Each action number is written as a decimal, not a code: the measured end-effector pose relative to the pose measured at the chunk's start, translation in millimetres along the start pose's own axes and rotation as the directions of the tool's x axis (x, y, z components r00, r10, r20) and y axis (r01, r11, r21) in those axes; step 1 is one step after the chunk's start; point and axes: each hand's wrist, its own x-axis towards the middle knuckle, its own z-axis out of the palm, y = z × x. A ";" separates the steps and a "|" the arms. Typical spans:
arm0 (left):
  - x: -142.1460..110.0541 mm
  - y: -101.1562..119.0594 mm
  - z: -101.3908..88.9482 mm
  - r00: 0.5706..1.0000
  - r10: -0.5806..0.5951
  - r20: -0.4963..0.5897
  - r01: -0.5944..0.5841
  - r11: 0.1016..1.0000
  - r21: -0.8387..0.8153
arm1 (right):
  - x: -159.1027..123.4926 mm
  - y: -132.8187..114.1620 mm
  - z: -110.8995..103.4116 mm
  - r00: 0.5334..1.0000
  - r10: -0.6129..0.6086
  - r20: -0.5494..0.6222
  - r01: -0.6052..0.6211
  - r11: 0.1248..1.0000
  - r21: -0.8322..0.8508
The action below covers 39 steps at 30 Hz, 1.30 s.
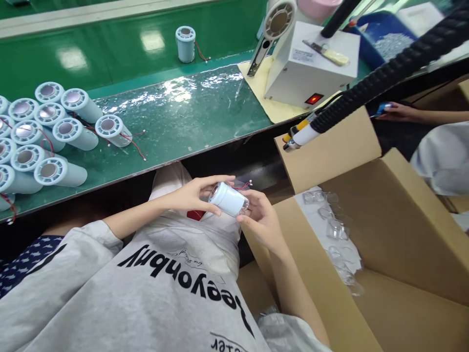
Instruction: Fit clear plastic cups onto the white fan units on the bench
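Observation:
Above my lap, a light-blue plastic cylinder (pixel 229 199) lies tilted between my two hands. Clear plastic shows at its right end, and a thin red wire with a white connector (pixel 250 183) sticks out behind it. My left hand (pixel 201 194) closes round the left end, thumb in front. The fingers of my right hand (pixel 261 215) are curled on the clear end, with some fingertips hidden. On the green bench (pixel 205 117) to the left stand and lean several similar cylinders (pixel 66 128) with red and dark wires.
One cylinder (pixel 186 45) stands on the green surface behind the bench. A white machine (pixel 311 68) with a lit red switch sits at right, below a black corrugated hose (pixel 384 73). An open cardboard box (pixel 414 234) holds clear plastic parts (pixel 337 229). Another person's hand (pixel 397 112) is at far right.

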 end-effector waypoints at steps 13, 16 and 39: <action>171.2 -3.8 0.9 0.996 -0.048 -0.072 0.041 0.994 -0.101 | 76.0 54.0 -36.4 0.837 -0.059 -0.544 0.219 0.947 0.233; 178.8 0.8 1.5 0.997 -0.056 -0.059 0.052 0.997 -0.058 | 81.6 57.8 -42.5 0.836 -0.068 -0.545 0.241 0.937 0.253; 76.1 -15.6 -13.6 0.903 -0.414 -0.115 0.404 0.909 -0.103 | -354.2 1.2 -76.5 -0.367 -0.071 -0.927 -0.882 0.344 0.323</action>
